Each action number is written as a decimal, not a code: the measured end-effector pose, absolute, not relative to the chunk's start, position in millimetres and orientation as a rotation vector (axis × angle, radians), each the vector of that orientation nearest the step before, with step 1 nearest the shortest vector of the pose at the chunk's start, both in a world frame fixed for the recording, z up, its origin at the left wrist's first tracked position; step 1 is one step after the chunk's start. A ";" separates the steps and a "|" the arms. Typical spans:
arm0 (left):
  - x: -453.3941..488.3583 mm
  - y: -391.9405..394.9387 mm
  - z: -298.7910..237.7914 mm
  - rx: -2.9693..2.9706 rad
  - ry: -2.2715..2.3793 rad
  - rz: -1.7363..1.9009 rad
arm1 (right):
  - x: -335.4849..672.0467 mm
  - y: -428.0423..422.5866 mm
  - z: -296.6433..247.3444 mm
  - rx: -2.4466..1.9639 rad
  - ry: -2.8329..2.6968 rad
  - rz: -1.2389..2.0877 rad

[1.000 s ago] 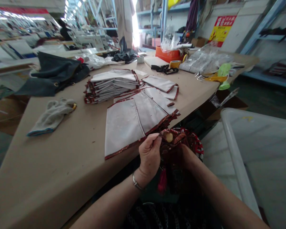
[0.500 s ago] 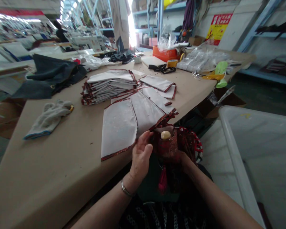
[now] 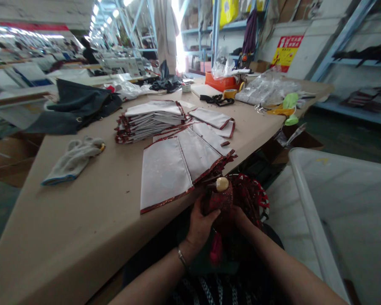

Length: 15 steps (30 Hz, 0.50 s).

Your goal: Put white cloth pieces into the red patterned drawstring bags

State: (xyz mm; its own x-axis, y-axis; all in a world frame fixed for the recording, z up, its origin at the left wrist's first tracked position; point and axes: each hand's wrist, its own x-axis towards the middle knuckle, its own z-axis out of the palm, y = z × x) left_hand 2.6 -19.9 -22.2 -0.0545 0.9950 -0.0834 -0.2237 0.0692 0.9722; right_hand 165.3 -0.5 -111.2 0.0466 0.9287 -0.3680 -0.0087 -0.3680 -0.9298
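A dark red patterned fabric piece [image 3: 221,202] is held at the table's front edge, with a rounded cream-coloured knob [image 3: 222,184] showing at its top. My left hand [image 3: 203,224] grips its left side, thumb in front and fingers partly hidden behind. From the right, my right hand [image 3: 239,218] holds the same fabric low down; most of its fingers are out of sight. Below hangs a pink-red tassel [image 3: 215,249]. Beside my hands lie white fabric panels with dark red edging [image 3: 167,176], fanned out on the table.
Behind the panels stands a stack of folded white pieces [image 3: 155,120]. A work glove [image 3: 74,161] and dark cloth [image 3: 78,103] lie to the left. On the right are a white bin [image 3: 305,203] and a round red-and-white rimmed basket [image 3: 264,197]. Plastic bags [image 3: 266,89] lie farther back.
My left hand has moved right and down from beside the white panels and closed on the red fabric. My right hand keeps its hold. The view has tilted up slightly.
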 end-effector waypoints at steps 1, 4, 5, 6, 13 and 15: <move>0.7 -19.0 -18.6 0.977 1.174 1.302 | 167.0 -1.0 -109.7 -1.519 -0.991 1.426; -11.6 -21.0 6.5 1.155 1.291 1.344 | 172.5 -1.9 -86.7 -1.528 -1.076 1.274; -16.9 -23.1 18.3 1.264 1.313 1.380 | 173.5 -1.5 -72.2 -1.472 -1.133 1.221; -21.9 -25.1 30.9 1.388 1.309 1.428 | 173.6 -0.2 -54.7 -1.380 -1.199 1.188; -29.7 -9.2 118.6 1.813 0.956 1.554 | 158.0 36.6 92.6 -0.945 -1.418 1.369; -34.8 0.4 141.8 1.742 0.910 1.585 | 163.9 45.7 118.5 -0.990 -1.379 1.268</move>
